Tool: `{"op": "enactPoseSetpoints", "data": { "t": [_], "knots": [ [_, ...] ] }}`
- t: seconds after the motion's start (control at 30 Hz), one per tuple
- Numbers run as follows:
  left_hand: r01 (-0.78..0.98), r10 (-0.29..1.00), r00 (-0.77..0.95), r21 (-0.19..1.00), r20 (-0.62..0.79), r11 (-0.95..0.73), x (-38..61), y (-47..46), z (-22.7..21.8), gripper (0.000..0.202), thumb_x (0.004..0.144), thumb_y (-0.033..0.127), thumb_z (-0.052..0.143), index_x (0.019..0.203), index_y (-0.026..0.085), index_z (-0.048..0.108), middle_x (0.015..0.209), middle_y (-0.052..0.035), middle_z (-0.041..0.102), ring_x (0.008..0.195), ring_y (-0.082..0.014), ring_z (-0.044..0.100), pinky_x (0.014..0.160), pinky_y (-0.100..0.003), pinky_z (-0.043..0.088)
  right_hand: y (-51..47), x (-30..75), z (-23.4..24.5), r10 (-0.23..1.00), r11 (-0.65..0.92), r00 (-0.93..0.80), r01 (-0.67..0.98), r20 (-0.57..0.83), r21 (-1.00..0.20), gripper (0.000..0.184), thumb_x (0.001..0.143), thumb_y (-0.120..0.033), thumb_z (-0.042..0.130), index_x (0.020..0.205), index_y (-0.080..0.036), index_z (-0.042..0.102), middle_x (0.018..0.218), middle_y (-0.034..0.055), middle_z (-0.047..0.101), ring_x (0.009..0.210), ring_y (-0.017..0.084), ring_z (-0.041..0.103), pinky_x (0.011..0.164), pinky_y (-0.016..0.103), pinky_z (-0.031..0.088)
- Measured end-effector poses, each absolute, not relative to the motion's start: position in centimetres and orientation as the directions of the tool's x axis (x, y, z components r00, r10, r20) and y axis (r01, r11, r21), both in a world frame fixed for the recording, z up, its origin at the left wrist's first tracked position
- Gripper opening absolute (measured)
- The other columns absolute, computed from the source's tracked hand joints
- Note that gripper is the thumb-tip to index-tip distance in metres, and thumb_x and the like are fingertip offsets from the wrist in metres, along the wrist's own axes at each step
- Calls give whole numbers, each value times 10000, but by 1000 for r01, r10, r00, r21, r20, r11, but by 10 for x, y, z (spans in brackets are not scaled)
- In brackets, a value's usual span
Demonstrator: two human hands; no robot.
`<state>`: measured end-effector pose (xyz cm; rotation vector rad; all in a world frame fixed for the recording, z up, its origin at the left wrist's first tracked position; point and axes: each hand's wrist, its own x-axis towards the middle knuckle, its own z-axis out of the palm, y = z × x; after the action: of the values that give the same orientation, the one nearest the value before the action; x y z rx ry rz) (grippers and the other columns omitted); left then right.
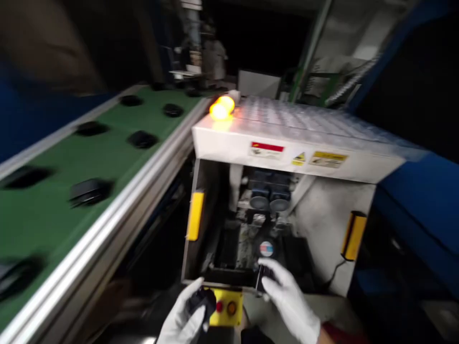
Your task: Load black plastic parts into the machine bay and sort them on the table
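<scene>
Two white-gloved hands hang at the front of the machine (pixel 229 148), each holding a black object. Low at the machine's front left, the left hand (pixel 179 317) has its grip curled round the left piece (pixel 201 302), thumb and fingers against it. The right hand (pixel 289 298), by the front edge of the machine's opening, has a narrow grip on the right piece (pixel 263 278), which blur keeps me from making out well. Below the machine's opening I see a yellow box (pixel 236 293) with a red button (pixel 219 306) and an orange button (pixel 232 307). Inside the machine, a round sticker (pixel 266 248) shows beyond the right hand. Yellow bars (pixel 195 216) stand at both sides of the opening, and an orange lamp (pixel 221 110) glows on the machine's top left corner. Left of the machine, black parts (pixel 90 191) lie spaced along a green belt (pixel 107 157).
</scene>
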<state>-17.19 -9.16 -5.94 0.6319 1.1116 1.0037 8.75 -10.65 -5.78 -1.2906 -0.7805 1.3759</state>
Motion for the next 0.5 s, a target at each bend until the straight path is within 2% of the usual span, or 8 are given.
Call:
{"op": "enactPoseSetpoints", "data": {
  "t": [0.03,0.07,0.1,0.13,0.23,0.37,0.5],
  "knots": [
    [-208,939,130,918,-317,338,-142,-56,-60,661,712,497,774,1283,269,532,1102,-26,701,1003,-240,658,842,-313,561,-87,120,-52,947,-85,309,-17,-86,-996,435,819,-350,693,1237,-248,628,1263,93,637,1129,261,601,938,420,505],
    [-103,967,156,970,-201,219,-111,-23,-59,548,768,454,733,1249,254,564,1200,-36,678,1112,-254,626,944,-338,535,-67,151,-47,909,-5,409,195,77,-981,412,844,-335,656,1243,-235,627,1304,97,616,1194,272,563,1039,464,442],
    [-26,980,182,996,-82,88,-82,6,-57,463,805,410,700,1221,238,590,1253,-44,659,1175,-262,597,1016,-365,499,-49,178,-44,877,31,442,339,189,-940,389,863,-327,626,1239,-226,631,1308,99,617,1211,273,552,1084,485,402],
    [13,972,234,999,31,-35,-55,33,-56,408,823,378,679,1191,215,612,1228,-60,673,1162,-266,607,1035,-391,488,-33,201,-43,856,52,451,410,252,-910,366,874,-321,607,1226,-227,642,1289,94,631,1208,267,556,1101,485,388],
    [23,917,366,983,159,-180,2,92,-59,336,826,323,672,1137,196,663,1162,-71,698,1117,-251,632,1053,-407,475,8,239,-56,870,108,393,440,299,-891,317,848,-266,621,1157,-252,688,1213,56,673,1145,237,600,1069,430,438],
    [33,857,481,972,187,-231,27,129,-75,290,811,254,688,1092,192,715,1128,-88,713,1095,-253,648,1041,-420,487,29,244,-76,885,153,329,461,328,-874,329,842,-228,614,1158,-276,696,1178,42,690,1105,219,626,1032,408,482],
    [36,843,498,966,203,-254,25,135,-90,268,796,239,722,1062,222,739,1125,-84,714,1092,-249,645,1037,-423,486,33,242,-84,905,174,258,499,337,-849,312,866,-233,605,1146,-322,710,1179,23,686,1098,205,634,1006,381,508]
  ]
}}
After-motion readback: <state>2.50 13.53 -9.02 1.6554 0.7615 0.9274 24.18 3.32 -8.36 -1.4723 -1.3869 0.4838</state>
